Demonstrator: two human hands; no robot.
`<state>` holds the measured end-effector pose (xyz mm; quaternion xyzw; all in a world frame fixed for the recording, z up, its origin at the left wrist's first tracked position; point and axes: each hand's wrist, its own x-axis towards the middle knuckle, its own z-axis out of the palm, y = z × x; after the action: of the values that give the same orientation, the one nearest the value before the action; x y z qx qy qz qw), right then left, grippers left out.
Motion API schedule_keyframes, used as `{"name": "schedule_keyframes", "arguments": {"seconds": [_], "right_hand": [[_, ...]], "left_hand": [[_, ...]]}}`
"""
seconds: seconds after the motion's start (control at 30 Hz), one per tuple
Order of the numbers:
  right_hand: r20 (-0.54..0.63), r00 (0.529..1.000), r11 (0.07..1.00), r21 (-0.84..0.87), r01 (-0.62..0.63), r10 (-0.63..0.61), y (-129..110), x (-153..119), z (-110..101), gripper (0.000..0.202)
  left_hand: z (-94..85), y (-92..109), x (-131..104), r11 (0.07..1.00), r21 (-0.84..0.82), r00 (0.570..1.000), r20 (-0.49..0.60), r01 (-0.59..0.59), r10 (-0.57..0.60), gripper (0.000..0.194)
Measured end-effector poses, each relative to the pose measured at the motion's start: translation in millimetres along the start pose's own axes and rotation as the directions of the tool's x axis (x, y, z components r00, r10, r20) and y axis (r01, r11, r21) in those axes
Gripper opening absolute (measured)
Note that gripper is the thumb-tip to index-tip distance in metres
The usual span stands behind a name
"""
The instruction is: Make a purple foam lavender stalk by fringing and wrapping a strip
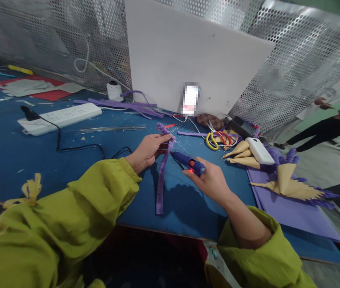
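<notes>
My left hand (149,151) pinches a purple strip (162,180) near its upper end, which looks curled or wound. The strip's long flat tail hangs down toward me over the blue table (128,200). In my right hand (213,180) is a blue glue gun (184,161) with a small red light glowing on it. Its nozzle points left, close to the strip beside my left fingers; whether the two touch I cannot tell. A black cord runs on the table behind my left wrist.
A white power strip (63,118) lies at left, near purple strips (128,107) and thin wires (112,128). Scissors (213,141), tan paper cones (241,154), a white power bank (259,151) and purple sheets (295,212) are at right. A phone (190,99) leans against a white board (193,52). People stand beyond.
</notes>
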<state>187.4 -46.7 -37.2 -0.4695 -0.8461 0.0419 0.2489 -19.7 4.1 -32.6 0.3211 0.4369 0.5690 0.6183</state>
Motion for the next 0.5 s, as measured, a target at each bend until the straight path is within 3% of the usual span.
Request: {"name": "schedule_keyframes", "arguments": {"seconds": [0.13, 0.23, 0.37, 0.5], "right_hand": [[0.041, 0.999, 0.996, 0.087, -0.021, 0.017, 2, 1, -2, 0.033], [0.090, 0.995, 0.937, 0.344, -0.060, 0.031, 10, 3, -8, 0.035], [0.071, 0.987, 0.680, 0.717, -0.150, 0.142, 29, 9, -18, 0.044], [0.019, 0.945, 0.442, 0.881, -0.170, 0.327, 49, 21, -19, 0.047]], "left_hand": [[-0.2, 1, 0, 1.000, -0.013, 1.000, 0.013, 0.002, -0.002, 0.014], [-2.5, 1, 3, 1.000, -0.004, 1.000, -0.015, -0.019, 0.019, 0.017], [-5.6, 0, 6, 0.999, 0.016, 0.997, -0.061, -0.035, 0.036, 0.020], [-5.5, 2, 5, 1.000, -0.001, 0.996, -0.088, -0.018, 0.018, 0.016]]}}
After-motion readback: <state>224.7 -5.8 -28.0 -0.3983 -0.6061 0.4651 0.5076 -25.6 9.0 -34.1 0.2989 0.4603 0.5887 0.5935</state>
